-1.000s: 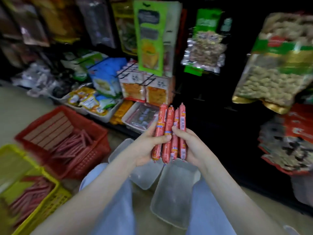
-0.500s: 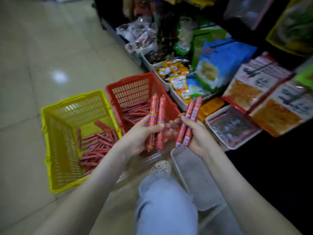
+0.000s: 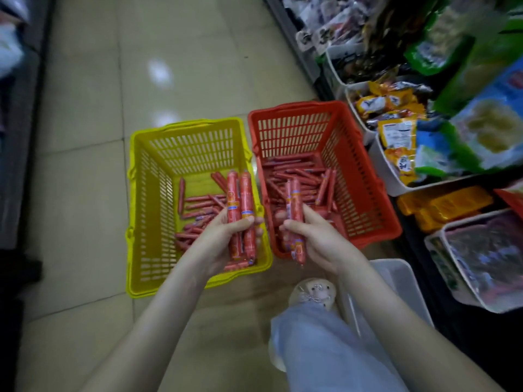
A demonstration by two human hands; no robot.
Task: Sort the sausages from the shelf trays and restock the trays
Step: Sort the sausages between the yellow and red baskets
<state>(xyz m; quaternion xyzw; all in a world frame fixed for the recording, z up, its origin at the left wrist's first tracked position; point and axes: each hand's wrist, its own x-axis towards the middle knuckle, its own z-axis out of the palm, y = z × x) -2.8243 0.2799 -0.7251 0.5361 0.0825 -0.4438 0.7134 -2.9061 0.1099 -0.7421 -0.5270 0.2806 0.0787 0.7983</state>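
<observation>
Bare forearms (image 3: 158,315); pale blue trousers (image 3: 325,352); cream laced shoe (image 3: 312,292)

- One view only: head-worn, wide-angle, straight lines bowed toward the edges.
- Faced forward and steeply down onto the tiled floor (image 3: 85,193).
- Left hand (image 3: 226,239) and right hand (image 3: 317,239) sat close, mid-frame, with forearms entering from the bottom edge.
- Shelf (image 3: 304,56) ran along the right side.

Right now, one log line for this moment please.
left hand: grips left sausages, over yellow basket | right hand: grips right sausages, over red basket | both baskets part-filled
</observation>
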